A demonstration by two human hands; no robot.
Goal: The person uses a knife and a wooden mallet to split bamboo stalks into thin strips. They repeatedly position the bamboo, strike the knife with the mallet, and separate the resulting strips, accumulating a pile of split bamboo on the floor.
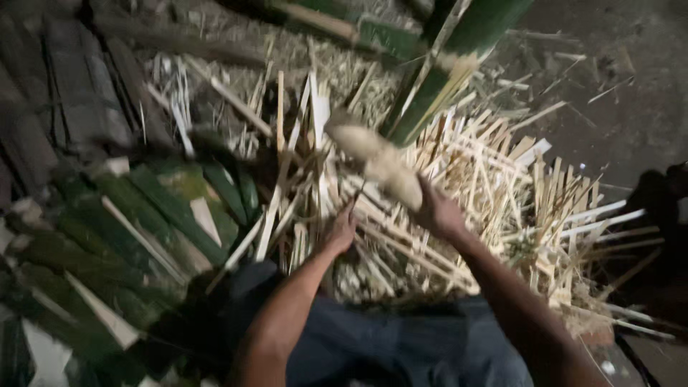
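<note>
Bamboo work looks well along: a heap of pale split strips point(487, 193) lies ahead, green pieces point(158, 208) left. Right hand point(438, 213) grasps a blurred wooden club point(376, 161); left hand point(341, 231) pinches a blade, while an upright green stalk point(437, 72) remains partly split.

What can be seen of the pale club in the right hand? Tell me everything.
The pale club looks like rough wood, thick and rounded, blurred by motion. It slants from upper left down to the right hand, which grips its lower end. It hangs raised above the heap of split bamboo strips, near a green bamboo stalk.
</note>
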